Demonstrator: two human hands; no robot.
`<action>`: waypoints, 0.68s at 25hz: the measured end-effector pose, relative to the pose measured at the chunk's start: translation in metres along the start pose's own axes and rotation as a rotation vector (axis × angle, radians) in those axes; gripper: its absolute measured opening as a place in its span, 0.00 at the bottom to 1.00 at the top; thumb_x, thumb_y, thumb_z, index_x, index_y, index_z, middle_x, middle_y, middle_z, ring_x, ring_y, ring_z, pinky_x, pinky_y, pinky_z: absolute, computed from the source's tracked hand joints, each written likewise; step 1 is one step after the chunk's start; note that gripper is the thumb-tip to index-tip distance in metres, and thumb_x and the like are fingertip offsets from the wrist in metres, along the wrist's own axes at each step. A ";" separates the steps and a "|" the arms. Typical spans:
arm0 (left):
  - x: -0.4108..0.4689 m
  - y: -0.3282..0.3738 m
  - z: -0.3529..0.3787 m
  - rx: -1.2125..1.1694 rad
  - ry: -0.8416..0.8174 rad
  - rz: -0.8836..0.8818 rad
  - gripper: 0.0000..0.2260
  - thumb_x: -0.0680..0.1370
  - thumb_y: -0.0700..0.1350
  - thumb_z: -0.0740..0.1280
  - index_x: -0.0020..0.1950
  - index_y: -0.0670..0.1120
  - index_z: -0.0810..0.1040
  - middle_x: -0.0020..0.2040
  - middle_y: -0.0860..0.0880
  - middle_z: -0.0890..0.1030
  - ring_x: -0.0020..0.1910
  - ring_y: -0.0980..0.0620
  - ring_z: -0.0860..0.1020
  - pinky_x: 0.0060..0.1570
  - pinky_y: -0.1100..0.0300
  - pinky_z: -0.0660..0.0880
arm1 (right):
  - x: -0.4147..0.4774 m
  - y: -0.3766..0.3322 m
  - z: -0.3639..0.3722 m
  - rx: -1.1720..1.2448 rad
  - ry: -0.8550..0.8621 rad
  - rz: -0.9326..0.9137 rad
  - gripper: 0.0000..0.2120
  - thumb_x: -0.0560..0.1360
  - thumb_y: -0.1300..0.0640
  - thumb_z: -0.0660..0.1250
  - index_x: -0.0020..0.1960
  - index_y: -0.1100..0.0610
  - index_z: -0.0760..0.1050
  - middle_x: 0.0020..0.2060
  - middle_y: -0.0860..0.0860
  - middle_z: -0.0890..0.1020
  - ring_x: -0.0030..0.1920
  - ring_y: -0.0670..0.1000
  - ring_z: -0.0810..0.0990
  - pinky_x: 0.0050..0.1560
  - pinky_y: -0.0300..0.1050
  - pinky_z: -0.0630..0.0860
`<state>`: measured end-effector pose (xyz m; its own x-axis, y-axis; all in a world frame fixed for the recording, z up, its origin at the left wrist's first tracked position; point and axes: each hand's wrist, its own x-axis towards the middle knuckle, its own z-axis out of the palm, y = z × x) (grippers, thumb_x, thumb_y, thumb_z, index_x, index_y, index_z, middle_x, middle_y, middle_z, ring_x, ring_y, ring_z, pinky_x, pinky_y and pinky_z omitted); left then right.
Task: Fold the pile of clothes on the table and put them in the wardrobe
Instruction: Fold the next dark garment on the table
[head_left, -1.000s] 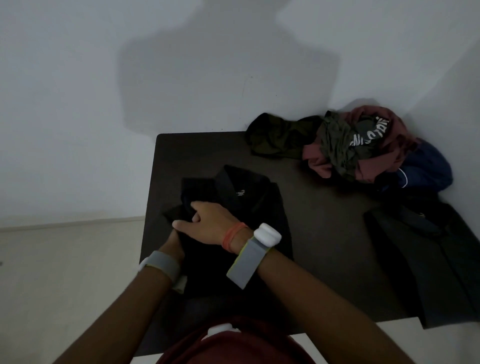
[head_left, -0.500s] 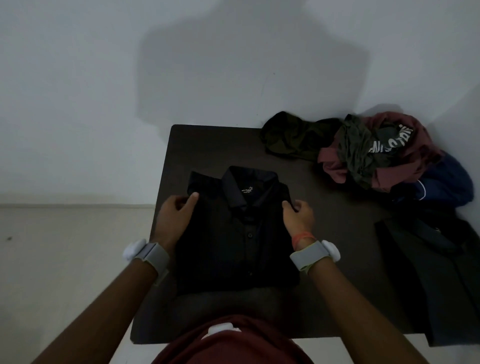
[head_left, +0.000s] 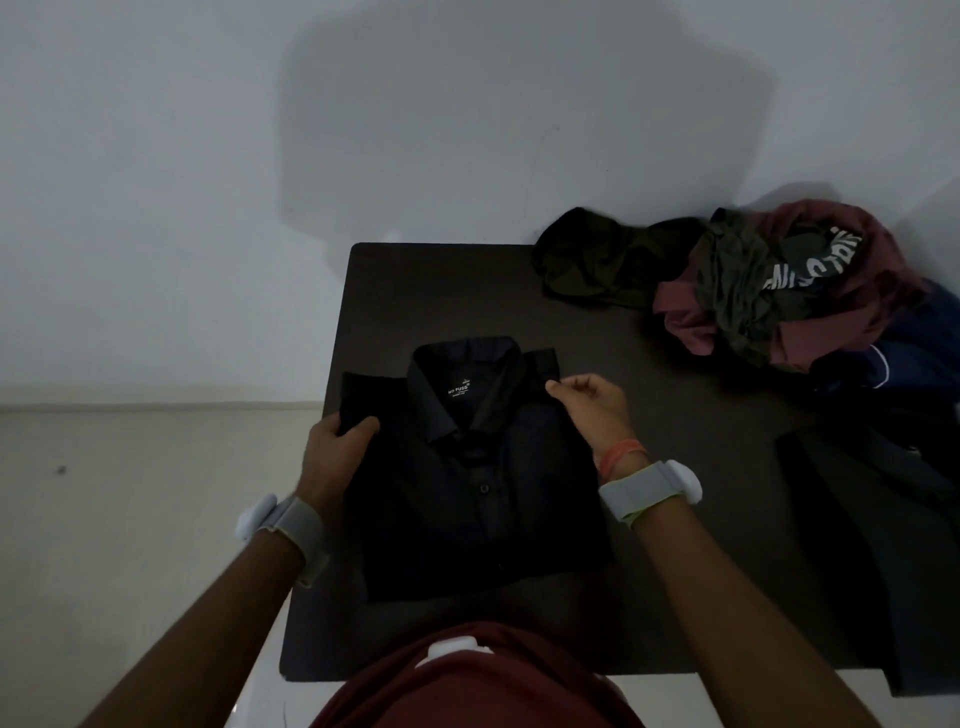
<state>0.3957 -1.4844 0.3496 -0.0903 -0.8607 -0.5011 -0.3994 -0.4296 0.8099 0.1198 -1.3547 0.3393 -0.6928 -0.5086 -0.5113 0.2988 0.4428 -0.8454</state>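
A black collared shirt (head_left: 483, 499) lies folded and face up on the dark table (head_left: 675, 467), collar toward the wall. My left hand (head_left: 337, 452) grips the shirt's left shoulder edge, thumb on top. My right hand (head_left: 592, 405) pinches the right shoulder edge beside the collar. A pile of unfolded clothes (head_left: 779, 291) in maroon, olive and navy sits at the table's far right corner. The wardrobe is not in view.
A dark green garment (head_left: 592, 265) lies by the pile against the white wall. Another dark garment (head_left: 893, 545) is spread over the table's right side and hangs over its front edge. Pale floor (head_left: 130, 519) lies left of the table.
The shirt was turned face up a second ago. Both hands have since slid from its sides up to the shoulder edges and closed on the cloth.
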 end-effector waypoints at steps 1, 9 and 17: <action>-0.002 -0.007 -0.004 0.160 0.008 0.084 0.06 0.77 0.44 0.71 0.51 0.44 0.81 0.45 0.47 0.84 0.46 0.43 0.83 0.47 0.51 0.80 | -0.002 0.000 0.003 -0.082 -0.010 0.004 0.11 0.72 0.54 0.77 0.50 0.57 0.80 0.46 0.53 0.83 0.47 0.50 0.81 0.48 0.42 0.79; 0.002 -0.017 0.002 0.204 0.106 0.174 0.12 0.81 0.48 0.67 0.60 0.42 0.78 0.53 0.45 0.82 0.50 0.45 0.80 0.51 0.49 0.77 | -0.006 -0.003 0.003 -0.034 -0.091 0.100 0.15 0.73 0.48 0.76 0.47 0.61 0.82 0.44 0.55 0.86 0.47 0.54 0.85 0.48 0.48 0.83; 0.010 -0.013 0.004 -0.202 -0.095 -0.086 0.17 0.84 0.51 0.62 0.45 0.39 0.79 0.41 0.41 0.81 0.41 0.45 0.80 0.44 0.53 0.76 | -0.002 0.008 -0.002 0.186 -0.171 0.186 0.13 0.75 0.56 0.75 0.54 0.64 0.82 0.51 0.61 0.86 0.50 0.58 0.85 0.50 0.51 0.83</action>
<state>0.3967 -1.4864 0.3332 -0.1528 -0.7932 -0.5894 -0.2192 -0.5544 0.8029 0.1224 -1.3483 0.3342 -0.4994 -0.5553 -0.6650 0.5360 0.4050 -0.7408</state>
